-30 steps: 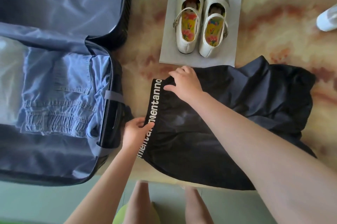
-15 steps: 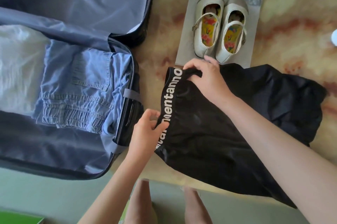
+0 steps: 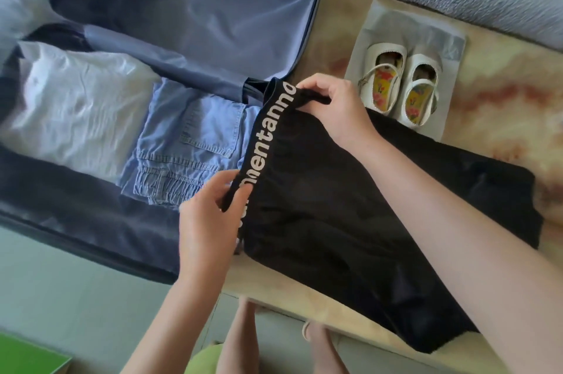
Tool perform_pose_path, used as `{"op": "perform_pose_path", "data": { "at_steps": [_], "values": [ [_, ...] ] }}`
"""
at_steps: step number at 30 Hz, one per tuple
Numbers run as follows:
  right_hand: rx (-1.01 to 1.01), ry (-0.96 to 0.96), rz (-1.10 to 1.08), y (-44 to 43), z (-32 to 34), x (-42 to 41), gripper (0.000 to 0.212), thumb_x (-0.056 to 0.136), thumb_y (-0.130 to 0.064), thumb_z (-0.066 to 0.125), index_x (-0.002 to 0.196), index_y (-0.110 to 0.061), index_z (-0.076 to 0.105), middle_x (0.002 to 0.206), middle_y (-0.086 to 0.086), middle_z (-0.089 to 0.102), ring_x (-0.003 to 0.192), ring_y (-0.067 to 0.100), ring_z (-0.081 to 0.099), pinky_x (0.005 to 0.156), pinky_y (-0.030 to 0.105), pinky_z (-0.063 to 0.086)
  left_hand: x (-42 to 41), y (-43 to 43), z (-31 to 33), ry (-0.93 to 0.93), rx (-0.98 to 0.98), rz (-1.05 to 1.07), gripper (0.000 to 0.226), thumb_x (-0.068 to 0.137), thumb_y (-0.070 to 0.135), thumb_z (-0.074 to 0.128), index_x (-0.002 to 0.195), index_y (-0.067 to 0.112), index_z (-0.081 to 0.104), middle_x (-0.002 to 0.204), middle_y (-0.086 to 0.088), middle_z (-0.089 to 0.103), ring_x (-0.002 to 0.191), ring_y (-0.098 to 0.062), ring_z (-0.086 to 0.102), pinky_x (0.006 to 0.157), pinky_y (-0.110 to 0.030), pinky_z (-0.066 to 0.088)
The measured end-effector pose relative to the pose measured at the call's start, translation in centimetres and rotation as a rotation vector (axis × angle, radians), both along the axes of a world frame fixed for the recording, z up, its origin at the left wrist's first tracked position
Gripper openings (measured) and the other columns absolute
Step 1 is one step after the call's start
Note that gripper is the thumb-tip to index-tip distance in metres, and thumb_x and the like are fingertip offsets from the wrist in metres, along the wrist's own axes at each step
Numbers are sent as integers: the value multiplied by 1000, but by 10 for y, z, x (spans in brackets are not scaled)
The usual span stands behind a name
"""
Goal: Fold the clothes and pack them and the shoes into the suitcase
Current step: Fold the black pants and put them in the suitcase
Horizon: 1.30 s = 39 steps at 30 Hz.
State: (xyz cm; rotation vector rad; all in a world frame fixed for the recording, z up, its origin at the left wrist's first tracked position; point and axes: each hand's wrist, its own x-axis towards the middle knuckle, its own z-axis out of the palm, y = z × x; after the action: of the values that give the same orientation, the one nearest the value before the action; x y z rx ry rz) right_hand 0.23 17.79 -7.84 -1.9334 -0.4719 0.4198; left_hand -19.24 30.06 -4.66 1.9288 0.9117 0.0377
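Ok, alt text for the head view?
Two hands hold black shorts by the lettered waistband, left hand at its near end, right hand at its far end. An open suitcase alongside holds folded jeans and a white garment; white shoes sit on a grey bag.

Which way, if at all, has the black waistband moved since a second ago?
Yes: leftward. The waistband lay clear of the suitcase; now it overlaps the suitcase's right edge, reaching the jeans.

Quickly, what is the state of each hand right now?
Left hand: pinches the waistband of the black garment.
Right hand: grips the same waistband.
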Motion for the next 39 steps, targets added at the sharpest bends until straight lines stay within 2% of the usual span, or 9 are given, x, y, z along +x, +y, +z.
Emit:
{"op": "perform_pose_path", "data": {
  "at_steps": [4, 8, 12, 18, 21, 25, 29, 33, 39],
  "values": [
    [-7, -54, -22, 42, -3, 3, 8, 81, -9, 72, 89, -12, 71, 83, -9, 69, 84, 6, 66, 85, 28, 52, -4, 25, -2, 21, 148, -32, 6, 89, 31, 65, 93, 32, 61, 77, 15, 67, 68, -4, 63, 68, -25, 53],
    [-201, -103, -106, 65, -35, 2, 15, 80, -14, 65, 82, -28, 69, 84, -11, 71, 89, 21, 65, 88, 45, 50, -5, 51, -26, 273, 28, -114, 33, 87, 56, 55, 106, 30, 57, 88, 12, 64, 93, -18, 64, 86, -40, 49],
    [-285, -76, -213, 66, -47, 8, 22, 82, -13, 62, 79, -35, 66, 85, -15, 70, 93, 22, 64, 89, 43, 50, -14, 67, -35, 374, 29, -321, 33, 77, 55, 68, 88, 26, 56, 79, 10, 68, 77, -16, 64, 80, -42, 52],
    [-202, -138, -183, 77, -41, 8, 15, 83, -14, 63, 87, -26, 71, 84, -14, 70, 90, 16, 65, 93, 42, 48, -5, 81, -30, 187, 182, -201, 24, 90, 37, 61, 106, 25, 48, 91, 10, 62, 80, -18, 61, 71, -35, 48],
    [-300, -187, -72, 83, -41, 1, 22, 84, -14, 64, 103, -22, 71, 103, -7, 71, 101, 18, 60, 104, 39, 37, -10, 90, -45, 275, 198, -229, 26, 88, 38, 63, 105, 21, 50, 92, 6, 63, 83, -21, 61, 73, -38, 50],
    [-463, -162, 69, 80, -53, -15, 47, 86, -15, 63, 132, -18, 55, 145, 4, 46, 133, 21, 40, 114, 36, 19, -19, 88, -68, 446, 201, -263, 34, 87, 45, 62, 107, 19, 54, 107, 0, 62, 98, -23, 57, 79, -37, 46],
    [-506, -218, 123, 67, -59, -35, 59, 89, -26, 64, 143, -20, 42, 156, 7, 24, 144, 25, 18, 118, 41, 7, -22, 95, -69, 554, -95, -220, 56, 78, 62, 63, 117, 25, 47, 108, 2, 58, 96, -19, 59, 78, -34, 49],
    [-491, -201, 157, 54, -62, -50, 71, 89, -24, 65, 150, -20, 28, 161, 6, 6, 148, 23, 2, 118, 42, 0, -29, 106, -62, 558, -273, -254, 66, 67, 38, 82, 120, 25, 44, 99, 2, 66, 86, -15, 66, 69, -26, 53],
    [-516, -245, 197, 42, -74, -77, 68, 93, -32, 59, 151, -20, 25, 161, 3, 0, 148, 25, -3, 118, 43, 3, -26, 96, -62, 496, 101, -225, 64, 71, 35, 81, 125, 23, 49, 108, -1, 62, 91, -20, 59, 76, -35, 50]
  ]
}}
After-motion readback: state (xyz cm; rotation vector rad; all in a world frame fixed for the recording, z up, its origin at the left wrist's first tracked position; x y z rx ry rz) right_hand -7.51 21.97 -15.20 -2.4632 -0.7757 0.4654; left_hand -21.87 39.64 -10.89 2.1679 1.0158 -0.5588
